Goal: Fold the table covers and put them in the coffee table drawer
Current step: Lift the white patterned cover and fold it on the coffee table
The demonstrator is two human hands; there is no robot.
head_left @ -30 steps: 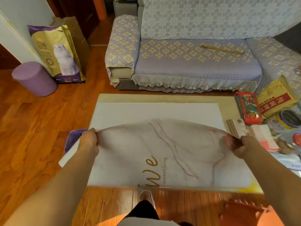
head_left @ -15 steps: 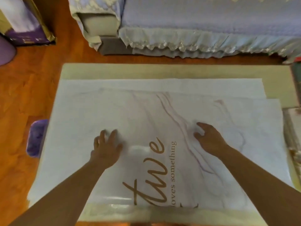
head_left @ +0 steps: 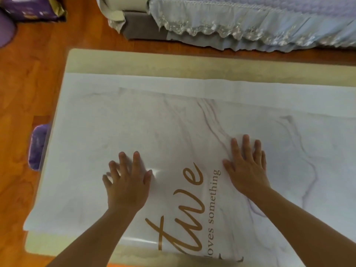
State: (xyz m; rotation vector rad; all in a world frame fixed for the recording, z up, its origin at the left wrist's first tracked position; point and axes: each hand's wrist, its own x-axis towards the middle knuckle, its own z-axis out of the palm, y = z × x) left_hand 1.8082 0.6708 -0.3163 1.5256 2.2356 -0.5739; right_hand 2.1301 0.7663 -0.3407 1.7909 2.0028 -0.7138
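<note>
A white marble-patterned table cover [head_left: 173, 128] with gold lettering lies folded over on the beige coffee table [head_left: 134, 60]. Its plain white underside [head_left: 173, 82] shows as a strip along the far edge. My left hand [head_left: 128, 184] rests flat on the cover left of the gold letters, fingers spread. My right hand [head_left: 247, 166] presses flat on the cover to the right of the letters, fingers apart. Neither hand grips anything. No drawer is in view.
A sofa with a lace-trimmed lilac cover [head_left: 250, 29] stands just beyond the table. A purple object [head_left: 37, 146] pokes out at the table's left side. A purple bag [head_left: 32, 8] and a purple roll [head_left: 5, 29] sit on the wooden floor at far left.
The cover's edge, held up in both hands a second ago, now lies folded down on the table. Both hands have let go and spread flat on it. The view has tilted down.
</note>
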